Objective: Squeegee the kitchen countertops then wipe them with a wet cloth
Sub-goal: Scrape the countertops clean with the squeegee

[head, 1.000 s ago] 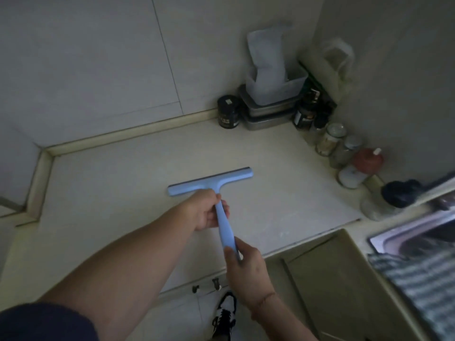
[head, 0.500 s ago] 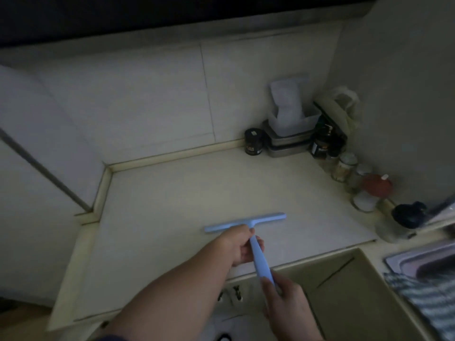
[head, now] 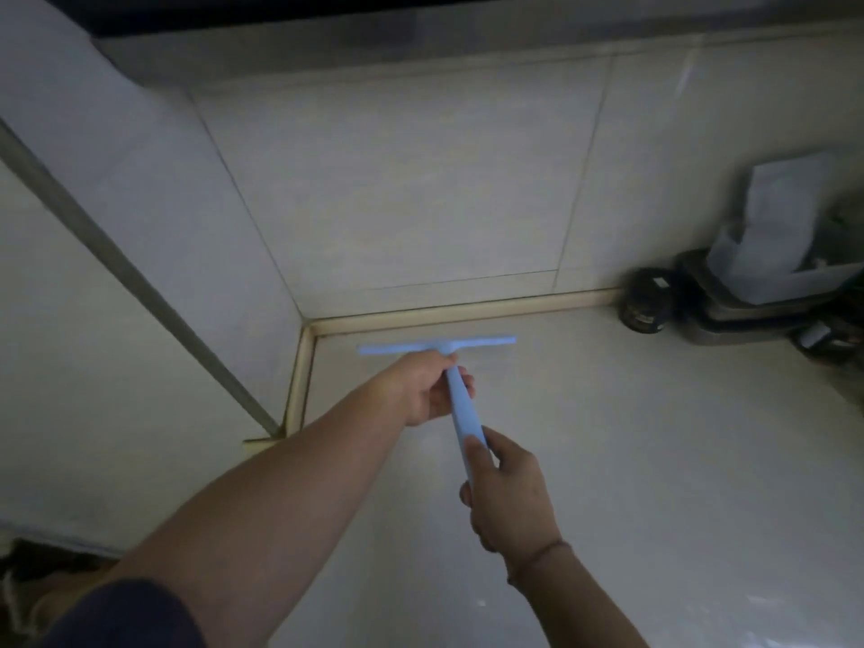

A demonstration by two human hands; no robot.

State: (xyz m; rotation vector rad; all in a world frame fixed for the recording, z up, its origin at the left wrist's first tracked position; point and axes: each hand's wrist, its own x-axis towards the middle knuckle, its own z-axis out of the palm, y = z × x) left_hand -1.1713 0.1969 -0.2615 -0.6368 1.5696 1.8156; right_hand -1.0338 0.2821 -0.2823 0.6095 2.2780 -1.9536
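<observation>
Both hands grasp the squeegee (head: 460, 404) handle, left hand (head: 428, 390) near the blade, right hand (head: 507, 498) at its end. The blade seems to sit in the counter's (head: 654, 460) back-left corner; a slanted pull could leave streaks along the raised edge strip (head: 299, 390).

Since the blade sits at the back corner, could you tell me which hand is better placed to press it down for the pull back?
The left hand: it grips the squeegee neck right behind the blade, while the right hand holds the handle's far end.

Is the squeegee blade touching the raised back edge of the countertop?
Apart. The head view shows a bare strip of countertop between the squeegee blade and the raised back edge.
</observation>
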